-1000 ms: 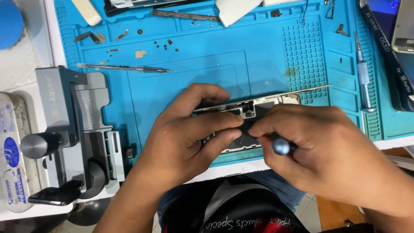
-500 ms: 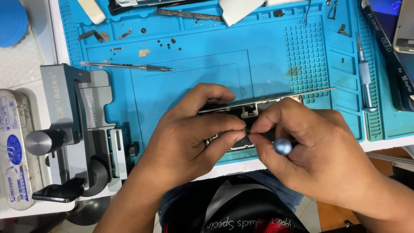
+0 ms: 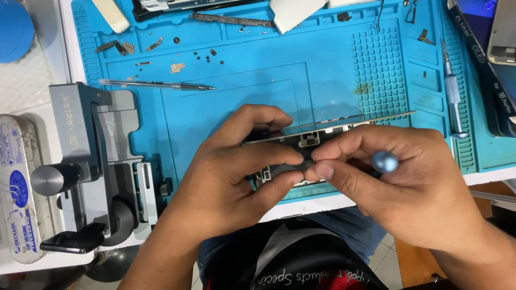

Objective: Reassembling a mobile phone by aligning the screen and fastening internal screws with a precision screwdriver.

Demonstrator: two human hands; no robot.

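**Head view: two hands met over an opened phone at the near edge of the mat**

Head camera looked down on the blue work mat (image 3: 333, 80). Nearest to the person, the left hand (image 3: 231, 177) and the right hand (image 3: 408, 188) came together at the near edge of the mat, and between them lay the opened phone frame (image 3: 309, 140). Its long axis ran from left to right, along that near edge, a little raised at the right end. The left hand was closed on the frame, thumb below and fingers above. The right hand was closed around a small screwdriver with a round blue-grey cap (image 3: 385, 161); the cap pointed toward the person, so the tip went away, toward the frame, but the tip itself was hidden by the fingers. Both hands were equally near to the frame and touched each other at the fingertips.

To the left of the mat stood a grey metal clamp fixture (image 3: 86, 161). Farther, near the far left corner of the mat, lay thin tweezers (image 3: 156, 84) and some loose tiny screws (image 3: 207, 53). A second screwdriver (image 3: 451, 91) lay along the right edge.
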